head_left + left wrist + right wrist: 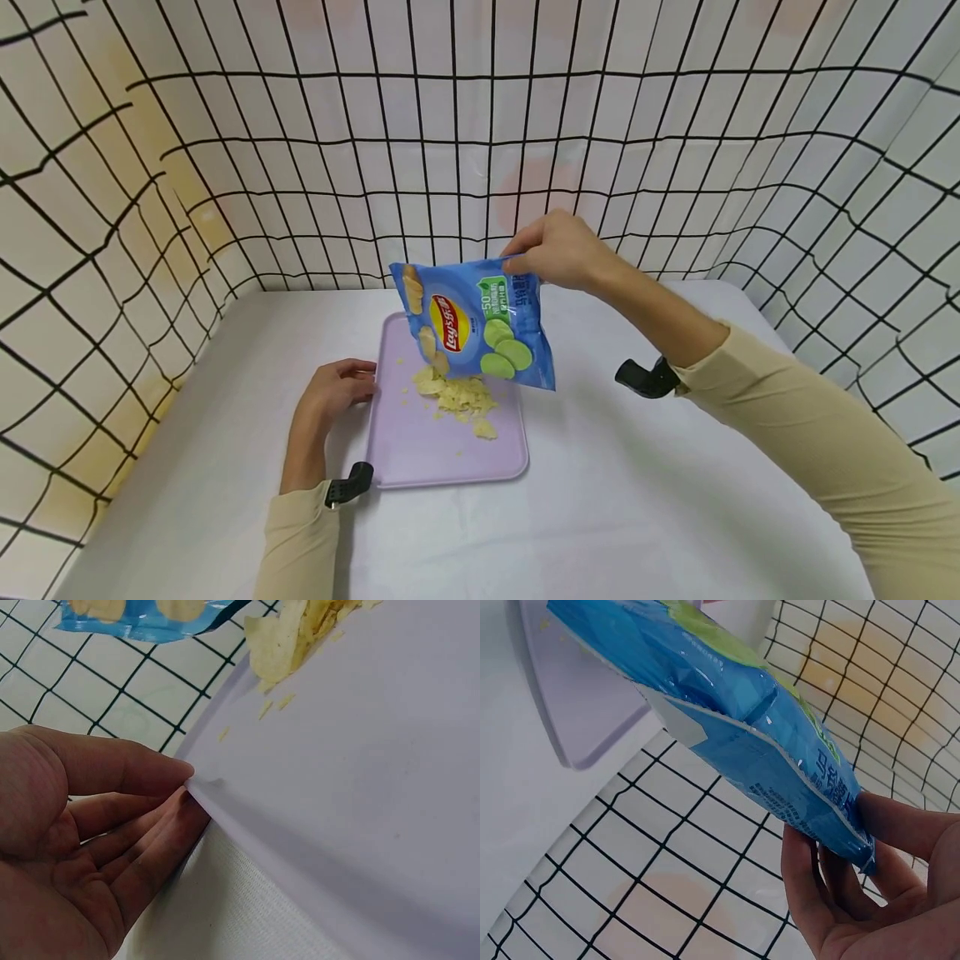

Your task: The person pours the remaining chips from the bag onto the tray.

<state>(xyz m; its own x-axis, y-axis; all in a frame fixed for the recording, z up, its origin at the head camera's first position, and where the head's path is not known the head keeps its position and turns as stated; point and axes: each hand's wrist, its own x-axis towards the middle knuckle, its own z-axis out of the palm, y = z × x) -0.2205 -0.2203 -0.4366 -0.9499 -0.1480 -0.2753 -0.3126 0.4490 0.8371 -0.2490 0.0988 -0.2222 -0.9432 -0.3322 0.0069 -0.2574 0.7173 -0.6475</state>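
In the head view a blue Lay's chip bag (480,321) is tilted over a pale purple tray (442,462). My right hand (558,250) pinches the bag by its upper right corner, thumb on one face and fingers on the other, as the right wrist view shows of the bag (727,727). Below the bag, a heap of broken potato chips (457,398) lies on the tray, with crumbs scattered around. My left hand (337,392) holds the tray's left edge; in the left wrist view the thumb lies at the rim and the fingers beneath it.
The tray rests on a white cloth-covered table (615,500). Black wire mesh (491,142) encloses the back and both sides, close behind my right hand. Each wrist wears a black camera mount, such as the right mount (645,377).
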